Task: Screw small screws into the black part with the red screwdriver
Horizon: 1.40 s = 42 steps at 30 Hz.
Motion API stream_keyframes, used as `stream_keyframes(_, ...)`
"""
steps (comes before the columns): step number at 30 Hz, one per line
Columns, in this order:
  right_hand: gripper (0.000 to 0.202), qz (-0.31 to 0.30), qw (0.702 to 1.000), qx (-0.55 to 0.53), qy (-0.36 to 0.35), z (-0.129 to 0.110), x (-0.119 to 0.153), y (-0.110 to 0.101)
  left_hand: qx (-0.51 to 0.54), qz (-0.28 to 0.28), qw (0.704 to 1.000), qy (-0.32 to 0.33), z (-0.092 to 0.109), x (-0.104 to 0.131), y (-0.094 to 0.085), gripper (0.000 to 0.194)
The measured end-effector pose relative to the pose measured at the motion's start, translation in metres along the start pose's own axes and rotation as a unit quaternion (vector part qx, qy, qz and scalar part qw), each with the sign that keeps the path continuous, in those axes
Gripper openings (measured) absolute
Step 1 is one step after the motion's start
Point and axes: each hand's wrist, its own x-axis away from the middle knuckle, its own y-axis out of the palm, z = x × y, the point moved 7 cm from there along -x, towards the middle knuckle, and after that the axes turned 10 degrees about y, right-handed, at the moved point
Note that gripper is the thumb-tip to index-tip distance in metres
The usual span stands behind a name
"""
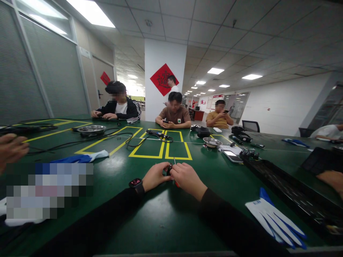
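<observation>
Near the middle of the near edge of the desk [174,232], just above its top, holding a small dark cylindrical piece [169,169] in the left fingers [163,166], bent into a close pinch; curled almost fully shut with the right fingers [180,172] around a thin tool [174,161], metal shaft up and red part low, perhaps a screwdriver. Tips partly hidden, so impossible to tell whether touching tool to piece. Roughly upright, the piece; probably light and stiff, perhaps a little slippery on a smooth side, and best taken low around the barrel, leaving the top free. Little room between the two hands for anything more. Beyond, yellow tape outlines [146,156] and a black cabled device [158,134] towards the far edge, well apart from the fingers. To the right, a metal bowl [212,142], a phone [232,156] and a long black tray [289,192] slanting towards the near right corner, with a white-and-blue glove [276,217] between tray and right sleeve: the nearest hindrance to a wide swing of the right elbow. To the left, a blue-and-white glove [98,156], a loose cable [80,141] and, at the left edge of view, a co-worker's hand [12,148].
</observation>
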Motion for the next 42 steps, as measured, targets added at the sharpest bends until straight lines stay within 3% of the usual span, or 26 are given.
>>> stream_keyframes(7,0.011,0.023,0.999,-0.028,0.029,0.003,0.002,0.0,-0.001,-0.007,1.0,0.002,0.002,-0.001,-0.001,0.028)
stream_keyframes(12,0.011,0.05,0.991,-0.109,0.051,0.008,0.004,0.003,0.027,-0.002,1.0,0.006,0.001,-0.001,-0.002,0.026)
stream_keyframes(17,0.018,0.098,0.956,-0.225,0.16,0.047,0.011,0.007,0.058,-0.008,0.998,-0.001,-0.002,0.0,0.001,0.031)
stream_keyframes(22,0.03,-0.012,0.98,-0.195,0.035,0.05,0.011,0.031,0.074,-0.004,0.997,-0.015,-0.007,0.0,0.002,0.038)
stream_keyframes(26,0.025,-0.044,0.987,-0.154,-0.019,0.041,0.009,0.04,0.088,0.008,0.996,-0.012,-0.008,0.0,0.001,0.045)
stream_keyframes(32,0.022,-0.033,0.978,-0.204,0.042,0.045,0.013,0.041,0.1,0.001,0.995,-0.019,-0.008,0.0,0.001,0.037)
stream_keyframes(35,0.026,-0.001,0.947,-0.305,0.102,0.056,0.017,0.04,0.113,-0.004,0.993,-0.015,-0.009,0.0,0.001,0.043)
stream_keyframes(37,0.025,0.061,0.909,-0.381,0.157,0.067,0.019,0.037,0.115,-0.007,0.993,-0.016,-0.01,0.0,0.002,0.045)
stream_keyframes(39,0.018,0.154,0.852,-0.447,0.226,0.081,0.022,0.033,0.116,-0.009,0.993,-0.018,-0.011,0.0,0.003,0.045)
stream_keyframes(42,0.019,0.281,0.729,-0.537,0.318,0.096,0.03,0.031,0.123,-0.017,0.992,-0.014,-0.01,0.001,0.004,0.044)
